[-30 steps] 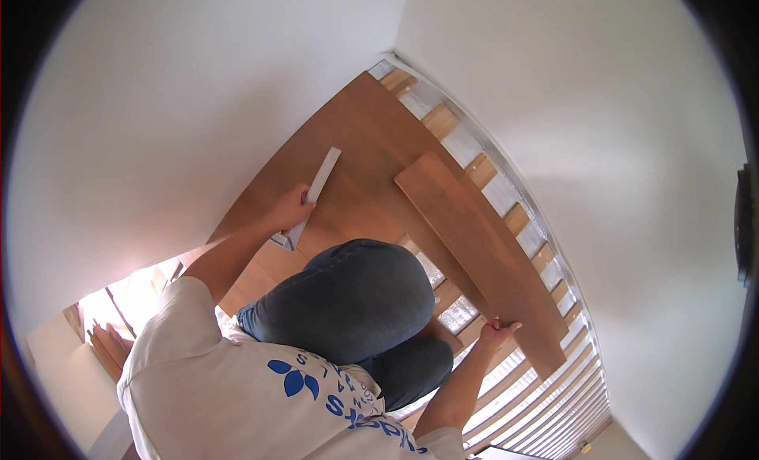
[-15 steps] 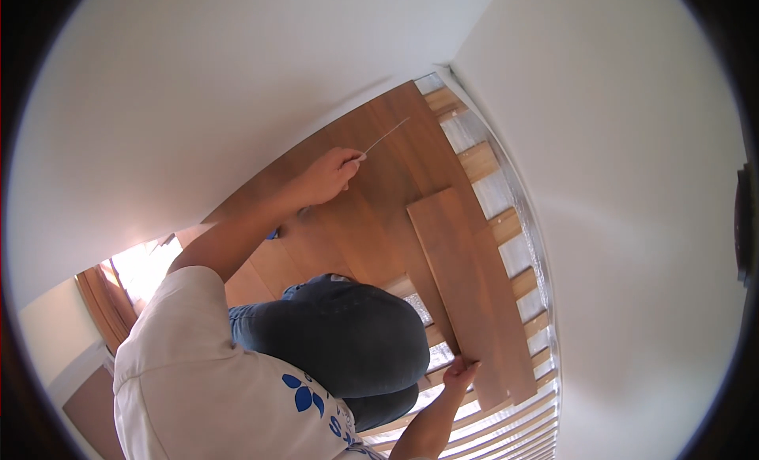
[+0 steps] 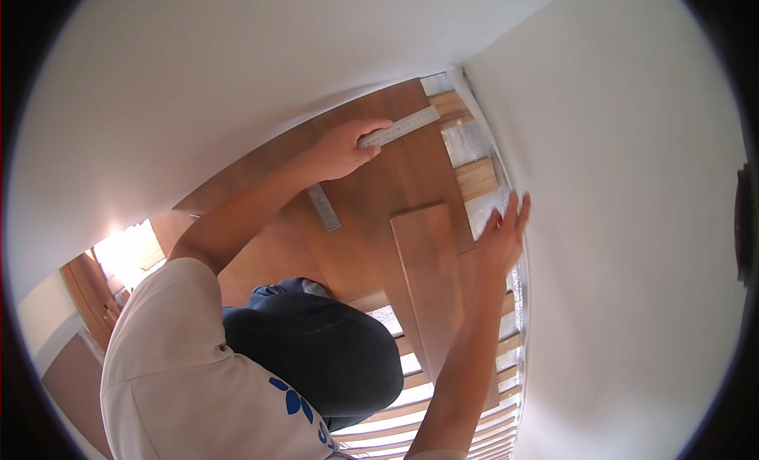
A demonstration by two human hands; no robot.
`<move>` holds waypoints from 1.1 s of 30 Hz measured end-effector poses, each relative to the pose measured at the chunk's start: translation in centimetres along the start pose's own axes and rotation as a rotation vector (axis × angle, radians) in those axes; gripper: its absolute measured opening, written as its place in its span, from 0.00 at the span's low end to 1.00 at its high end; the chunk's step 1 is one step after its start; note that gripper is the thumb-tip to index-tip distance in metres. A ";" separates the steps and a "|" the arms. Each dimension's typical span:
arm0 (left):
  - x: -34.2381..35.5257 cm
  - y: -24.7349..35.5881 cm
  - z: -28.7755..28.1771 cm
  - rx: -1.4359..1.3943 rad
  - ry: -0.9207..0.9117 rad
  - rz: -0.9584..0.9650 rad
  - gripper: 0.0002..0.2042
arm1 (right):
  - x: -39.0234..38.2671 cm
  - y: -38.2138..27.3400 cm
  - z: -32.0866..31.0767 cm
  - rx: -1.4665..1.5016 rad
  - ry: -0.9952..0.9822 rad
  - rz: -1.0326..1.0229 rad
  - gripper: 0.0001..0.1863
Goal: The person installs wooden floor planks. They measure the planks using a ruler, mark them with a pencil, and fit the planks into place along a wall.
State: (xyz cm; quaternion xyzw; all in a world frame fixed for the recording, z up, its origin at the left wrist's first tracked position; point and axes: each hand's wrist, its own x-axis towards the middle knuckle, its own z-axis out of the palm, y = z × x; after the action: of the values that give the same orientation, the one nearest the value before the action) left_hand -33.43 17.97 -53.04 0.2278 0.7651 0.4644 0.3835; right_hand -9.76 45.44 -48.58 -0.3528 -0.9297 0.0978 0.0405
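My left hand [image 3: 345, 150] is closed on a silvery ruler [image 3: 405, 126] with graduation marks. Its far end reaches past the brown floorboards [image 3: 395, 163] to a wooden batten. Below my left forearm a second metal strip [image 3: 324, 208] shows on the boards; whether it joins the ruler is hidden. My right hand [image 3: 500, 237] has its fingers spread and holds nothing visible. It hovers at the gap beside the right wall, above the battens. A loose brown board [image 3: 431, 278] lies on top of the laid ones, partly behind my right forearm.
Pale wooden battens [image 3: 475, 178] over silvery foil [image 3: 468, 145] run along the right wall [image 3: 624, 223] and toward the lower edge. The left wall [image 3: 205, 88] meets it in the far corner. My bent knee [image 3: 316, 357] rests near the boards' edge.
My right hand has let go of the loose board and moved up toward the right wall. The ruler has turned from edge-on to flat, its end now at the boards' far edge.
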 end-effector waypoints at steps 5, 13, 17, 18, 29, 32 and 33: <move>2.4 1.4 1.3 0.231 0.133 0.136 0.27 | 2.5 -0.3 6.7 0.108 -0.267 -0.052 0.27; 7.2 -0.1 3.7 0.379 0.164 0.169 0.26 | 2.0 -2.1 7.5 -0.025 -0.511 0.040 0.31; 10.3 -0.1 4.0 0.474 0.225 0.165 0.24 | 1.6 -0.7 9.1 -0.071 -0.397 -0.086 0.31; 10.8 -0.2 4.1 0.529 0.246 0.201 0.24 | 1.6 -0.2 9.5 -0.021 -0.346 -0.130 0.31; 9.7 -2.2 4.3 1.052 0.355 0.409 0.30 | 1.3 2.1 11.9 0.116 -0.232 -0.168 0.31; 9.3 -3.2 3.6 1.037 0.299 0.380 0.32 | 1.4 2.3 12.4 0.127 -0.194 -0.209 0.31; 9.2 -3.0 3.5 1.026 0.282 0.361 0.33 | 1.4 2.3 12.4 0.123 -0.189 -0.201 0.31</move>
State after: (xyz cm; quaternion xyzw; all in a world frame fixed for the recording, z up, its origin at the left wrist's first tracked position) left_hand -36.20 24.91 -60.14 0.4483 0.8856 0.1168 0.0320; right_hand -11.11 46.21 -61.14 -0.2440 -0.9522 0.1828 -0.0158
